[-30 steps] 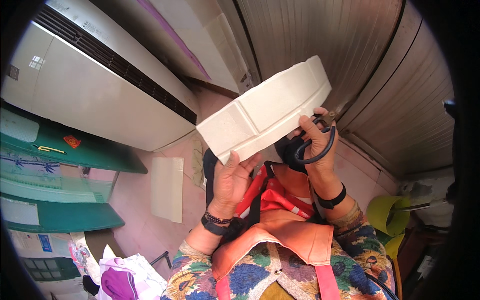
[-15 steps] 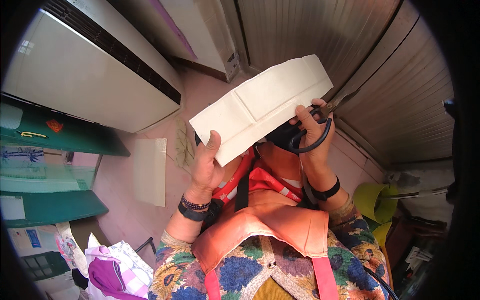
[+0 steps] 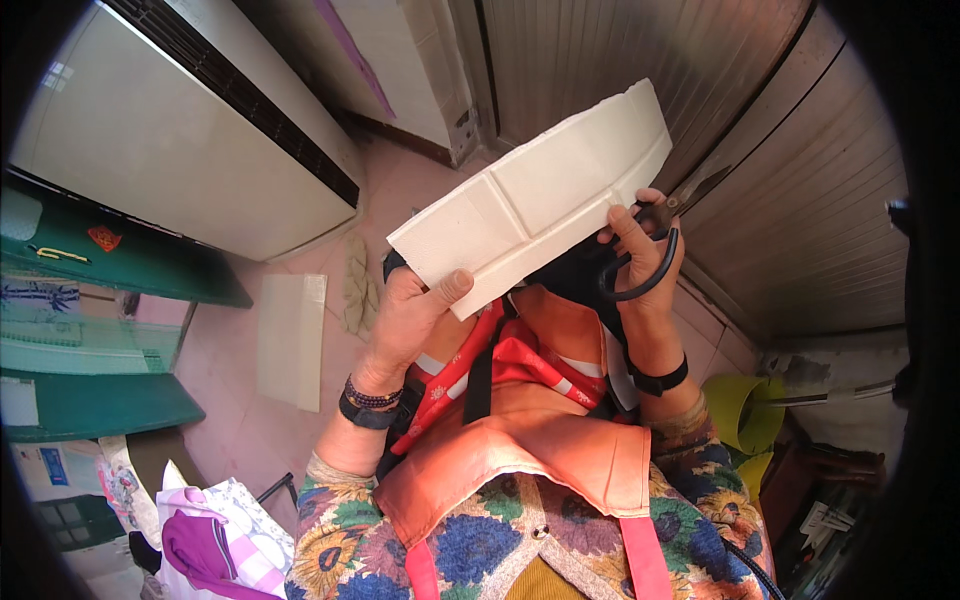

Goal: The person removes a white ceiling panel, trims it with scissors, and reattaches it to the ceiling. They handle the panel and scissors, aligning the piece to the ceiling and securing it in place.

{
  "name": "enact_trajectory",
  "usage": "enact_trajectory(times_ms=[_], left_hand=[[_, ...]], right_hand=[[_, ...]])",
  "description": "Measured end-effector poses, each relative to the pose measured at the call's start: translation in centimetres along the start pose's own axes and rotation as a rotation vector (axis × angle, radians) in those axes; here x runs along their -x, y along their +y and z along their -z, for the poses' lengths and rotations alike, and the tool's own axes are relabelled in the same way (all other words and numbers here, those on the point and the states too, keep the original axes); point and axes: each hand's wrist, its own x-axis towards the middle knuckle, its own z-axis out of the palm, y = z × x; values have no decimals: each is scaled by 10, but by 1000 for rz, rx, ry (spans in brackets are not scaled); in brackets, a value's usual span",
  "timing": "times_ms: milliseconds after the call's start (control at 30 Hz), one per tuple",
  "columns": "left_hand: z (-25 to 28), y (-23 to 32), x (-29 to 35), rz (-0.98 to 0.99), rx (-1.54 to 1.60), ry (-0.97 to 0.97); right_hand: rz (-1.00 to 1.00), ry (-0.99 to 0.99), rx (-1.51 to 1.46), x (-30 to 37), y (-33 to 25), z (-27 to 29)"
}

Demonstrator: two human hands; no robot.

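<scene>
A long cream-white piece of creased cardboard (image 3: pixel 545 185) is held up before me, slanting with its right end higher. My left hand (image 3: pixel 415 310) grips its lower left corner, thumb lying on the front face and the other fingers hidden behind. A pair of scissors with dark handles (image 3: pixel 668 262) is in my right hand (image 3: pixel 640 265), its blades pointing up and right, away from the cardboard. The right thumb also touches the cardboard's lower right edge. How far apart the blades are is hard to make out.
A flat cream cardboard piece (image 3: pixel 290 340) lies on the pink floor at the left, beside a pale glove-like cloth (image 3: pixel 358 285). Left stand a white cabinet-like unit (image 3: pixel 180 130) and green shelves (image 3: pixel 110 405). A ribbed panel (image 3: pixel 640 50) rises ahead; a yellow-green bin (image 3: pixel 740 410) stands right.
The cardboard has shifted slightly right and its right end has tilted higher. My left thumb has swung down from upright to lie along the lower edge. My right hand moved a little right with the scissors.
</scene>
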Motion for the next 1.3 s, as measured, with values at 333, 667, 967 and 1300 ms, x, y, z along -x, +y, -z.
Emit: enact_trajectory(times_ms=[333,667,967,1300], left_hand=[[8,-1,-31,-77,-50,20],[17,4,-37,-88,-80,96],[16,6,-33,-53,-48,119],[0,23,-22,-129,-90,141]], right_hand=[[16,10,88,-14,7,10],[-96,-61,118,-7,-1,15],[-130,-64,134,-6,-3,18],[-224,-95,121,-13,1,25]])
